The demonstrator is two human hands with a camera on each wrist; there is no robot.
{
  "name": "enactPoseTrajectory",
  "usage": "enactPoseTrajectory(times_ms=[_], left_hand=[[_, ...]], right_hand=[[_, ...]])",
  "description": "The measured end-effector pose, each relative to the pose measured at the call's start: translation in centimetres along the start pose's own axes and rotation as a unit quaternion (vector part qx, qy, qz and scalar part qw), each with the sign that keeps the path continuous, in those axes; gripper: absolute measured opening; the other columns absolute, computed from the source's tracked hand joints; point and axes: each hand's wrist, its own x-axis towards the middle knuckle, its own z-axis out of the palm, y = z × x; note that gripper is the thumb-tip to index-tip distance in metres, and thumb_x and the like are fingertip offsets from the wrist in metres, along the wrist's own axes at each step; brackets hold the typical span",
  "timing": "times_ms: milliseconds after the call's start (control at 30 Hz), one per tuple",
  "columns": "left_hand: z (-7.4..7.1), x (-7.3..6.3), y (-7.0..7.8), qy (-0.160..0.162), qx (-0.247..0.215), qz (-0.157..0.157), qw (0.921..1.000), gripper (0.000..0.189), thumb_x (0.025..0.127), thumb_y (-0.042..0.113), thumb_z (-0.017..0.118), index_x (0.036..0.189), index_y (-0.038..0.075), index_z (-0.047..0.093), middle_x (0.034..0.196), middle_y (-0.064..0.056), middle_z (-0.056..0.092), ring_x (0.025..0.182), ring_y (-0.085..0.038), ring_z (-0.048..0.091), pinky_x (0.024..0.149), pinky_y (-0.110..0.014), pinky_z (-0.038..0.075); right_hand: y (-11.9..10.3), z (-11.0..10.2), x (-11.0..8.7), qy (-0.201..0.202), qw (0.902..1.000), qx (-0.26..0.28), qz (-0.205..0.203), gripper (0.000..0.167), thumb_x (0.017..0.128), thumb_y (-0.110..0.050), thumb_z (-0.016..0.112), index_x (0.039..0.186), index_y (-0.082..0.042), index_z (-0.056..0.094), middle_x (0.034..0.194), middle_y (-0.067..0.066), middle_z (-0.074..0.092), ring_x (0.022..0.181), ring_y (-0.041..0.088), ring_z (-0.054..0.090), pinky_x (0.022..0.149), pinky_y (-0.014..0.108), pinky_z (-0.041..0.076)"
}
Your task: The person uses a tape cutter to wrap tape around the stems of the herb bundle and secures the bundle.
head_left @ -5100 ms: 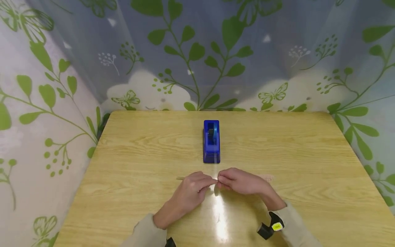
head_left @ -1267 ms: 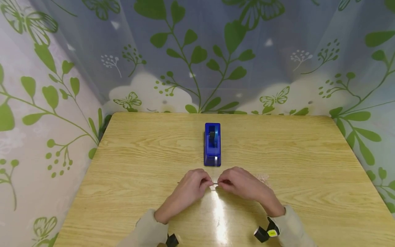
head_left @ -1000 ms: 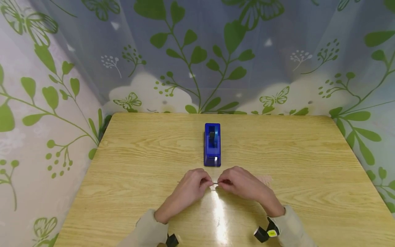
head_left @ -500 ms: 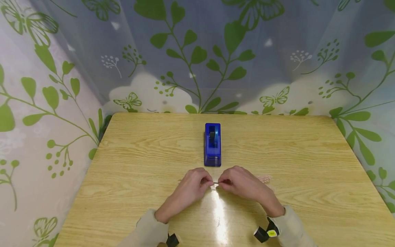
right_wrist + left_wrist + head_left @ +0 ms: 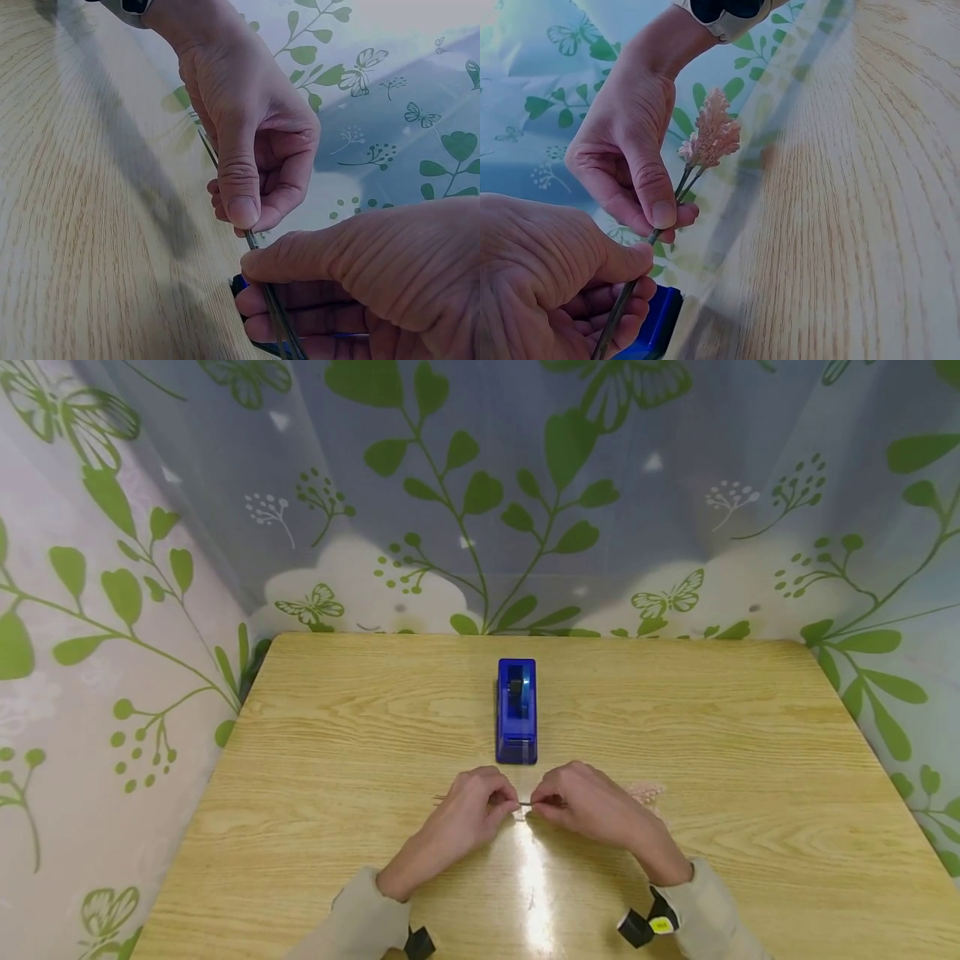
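Note:
Both hands pinch a thin bunch of flower stems [image 5: 615,319], held level over the table in the head view. My left hand [image 5: 471,810] has its thumb and fingers round the stems, whose cut ends [image 5: 439,797] poke out to its left. Close by, my right hand [image 5: 585,803] pinches the same stems between thumb and fingertips, nearer the blossoms. A short bit of stem [image 5: 525,804] shows between the hands. Pale pink flower heads [image 5: 714,129] stick out beyond the right hand, partly hidden by it in the head view. Whether tape is round the stems, I cannot tell.
A blue tape dispenser [image 5: 517,727] stands on the wooden table [image 5: 337,718] just beyond the hands. Patterned curtain [image 5: 480,493] hangs behind the table's far edge and along the sides. A bright reflection lies on the tabletop between the forearms.
The hands, nearly touching about five seconds ago, now have a small gap with stem showing. Lately the flower heads and stem ends shift slightly, while the hands stay almost in place.

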Motion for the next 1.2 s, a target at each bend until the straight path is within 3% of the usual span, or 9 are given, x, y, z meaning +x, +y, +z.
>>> enactPoseTrajectory(times_ms=[500,800,1100,1200], left_hand=[[0.11,-0.04,0.01,-0.038,-0.004,-0.012,0.9992,0.008,0.101,0.006,0.069,0.096,0.004,0.076,0.09,-0.004,0.073,0.077,-0.007,0.06,0.07,-0.02,0.053],[-0.13,-0.09,-0.44,-0.07,-0.028,-0.046,0.9961,0.029,0.108,0.012,0.057,0.084,0.006,0.07,0.067,0.008,0.052,0.059,-0.003,0.045,0.057,-0.021,0.044],[0.18,-0.18,-0.39,-0.057,-0.026,-0.058,0.9964,0.026,0.107,0.01,0.059,0.084,0.008,0.07,0.07,-0.003,0.064,0.06,-0.004,0.049,0.058,-0.023,0.046],[0.27,-0.14,-0.45,-0.05,-0.023,-0.059,0.9967,0.023,0.106,0.01,0.061,0.085,0.008,0.071,0.071,-0.001,0.064,0.061,-0.004,0.049,0.057,-0.022,0.046]], right_hand=[[0.04,-0.34,-0.03,0.015,0.9997,-0.018,0.007,0.014,0.091,-0.001,0.076,0.085,-0.012,0.081,0.074,-0.012,0.066,0.062,-0.002,0.047,0.055,0.017,0.044],[0.11,-0.36,-0.14,0.015,0.9997,-0.018,0.012,0.021,0.091,-0.001,0.075,0.076,-0.016,0.077,0.068,-0.015,0.059,0.059,-0.003,0.042,0.053,0.017,0.037],[0.01,-0.32,-0.21,0.014,0.9997,-0.01,0.019,0.024,0.091,-0.001,0.074,0.073,-0.016,0.074,0.066,-0.015,0.056,0.057,-0.003,0.038,0.052,0.016,0.032],[-0.01,-0.29,-0.16,0.014,0.9997,-0.007,0.02,0.024,0.091,-0.001,0.074,0.072,-0.016,0.073,0.065,-0.015,0.054,0.057,-0.003,0.038,0.052,0.016,0.031]])
